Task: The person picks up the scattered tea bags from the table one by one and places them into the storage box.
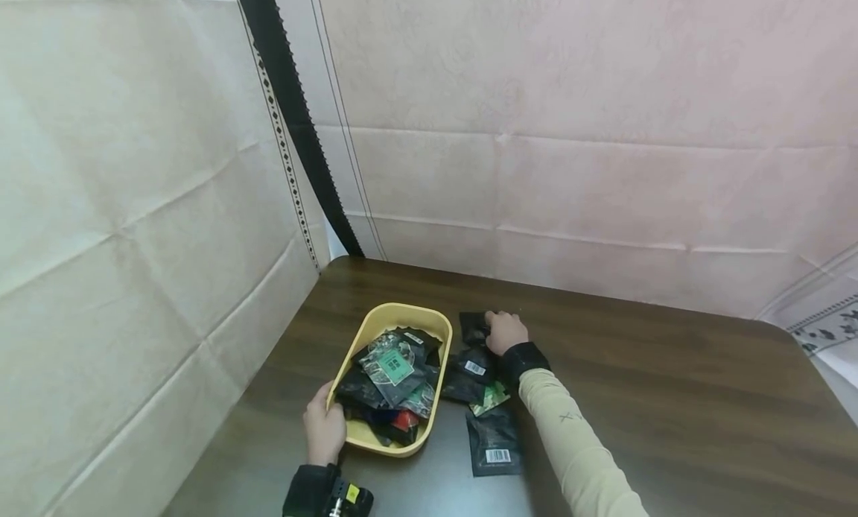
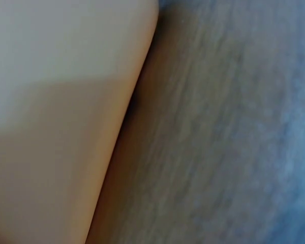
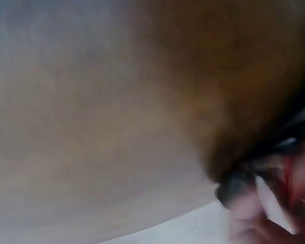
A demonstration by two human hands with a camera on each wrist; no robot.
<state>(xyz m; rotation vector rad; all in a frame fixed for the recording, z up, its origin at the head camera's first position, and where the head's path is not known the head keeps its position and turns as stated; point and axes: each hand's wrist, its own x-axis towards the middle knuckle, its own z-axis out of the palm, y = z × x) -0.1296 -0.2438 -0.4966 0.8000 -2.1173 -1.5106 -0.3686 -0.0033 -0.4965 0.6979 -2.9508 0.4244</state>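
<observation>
A yellow oval tray [image 1: 375, 325] sits on a dark wooden table [image 1: 643, 375], heaped with several dark foil packets [image 1: 392, 368]. My left hand [image 1: 325, 427] grips the tray's near left rim; the left wrist view shows only the blurred yellow tray wall [image 2: 56, 127] beside the tabletop [image 2: 218, 132]. My right hand [image 1: 504, 331] lies curled on a black packet [image 1: 473, 327] just right of the tray's far end. More loose packets [image 1: 479, 369] lie under my right wrist, and one with a barcode [image 1: 494, 442] lies nearer. The right wrist view is a blur.
The table stands in a corner of pale paper-covered walls [image 1: 570, 129], with a black strip [image 1: 295, 115] running down the corner. The table's right edge [image 1: 827, 383] ends by patterned paper. My right sleeve [image 1: 576, 442] crosses the near tabletop.
</observation>
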